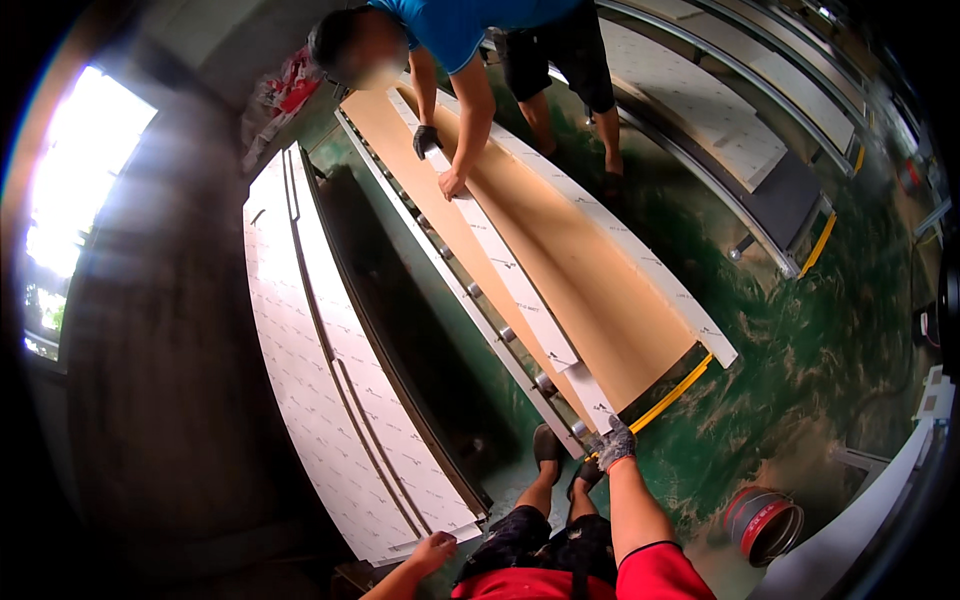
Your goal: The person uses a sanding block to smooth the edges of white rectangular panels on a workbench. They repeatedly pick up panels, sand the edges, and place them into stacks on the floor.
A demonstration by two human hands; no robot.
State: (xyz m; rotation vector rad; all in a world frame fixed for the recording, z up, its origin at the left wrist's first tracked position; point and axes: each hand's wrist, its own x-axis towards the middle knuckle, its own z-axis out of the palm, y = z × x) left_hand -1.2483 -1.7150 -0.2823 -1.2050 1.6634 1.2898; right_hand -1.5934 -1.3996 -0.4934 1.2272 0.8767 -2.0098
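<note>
My right hand point(615, 445), in a grey work glove, is closed on the near end of a long, narrow white strip point(515, 285). The strip runs lengthwise over a tan panel point(640, 350) on a roller conveyor point(440, 250). My bare left hand point(435, 550) is low, next to the near corner of a stack of white film-covered panels point(310, 370). Its fingers are loosely bent, with nothing visible in them. Farther up the strip, a co-worker in a blue shirt point(455, 30) has a gloved hand point(427, 140) and a bare hand point(452, 185) on it.
Another white strip point(610, 220) lies along the tan panel's right side. A yellow bar point(672, 395) crosses the conveyor's near end. On the green floor point(790, 350) at the right sits a red and grey roll point(762, 525). Other white panels point(690, 100) lie on racks at the far right.
</note>
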